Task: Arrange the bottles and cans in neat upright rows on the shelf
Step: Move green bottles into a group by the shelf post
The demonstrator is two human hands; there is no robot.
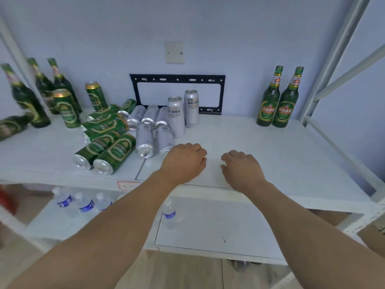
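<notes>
Two green bottles (pixel 278 99) stand upright at the back right of the white shelf (pixel 281 155). Two silver cans (pixel 183 111) stand upright mid-back, with several silver cans (pixel 145 140) lying beside them. Several green cans (pixel 113 151) lie in a heap to the left; two green cans (pixel 66 107) stand behind. Green bottles (pixel 27 97) stand at the far left and one bottle (pixel 10 126) lies flat. My left hand (pixel 183 161) hovers palm down next to a lying silver can, fingers curled, holding nothing. My right hand (pixel 242 167) rests beside it, empty.
A black metal bracket (pixel 179 78) is fixed to the wall behind the cans, under a white wall plate (pixel 174 52). A lower shelf (pixel 208 226) carries several clear water bottles (pixel 83 203). White rack posts (pixel 333 59) rise at the right.
</notes>
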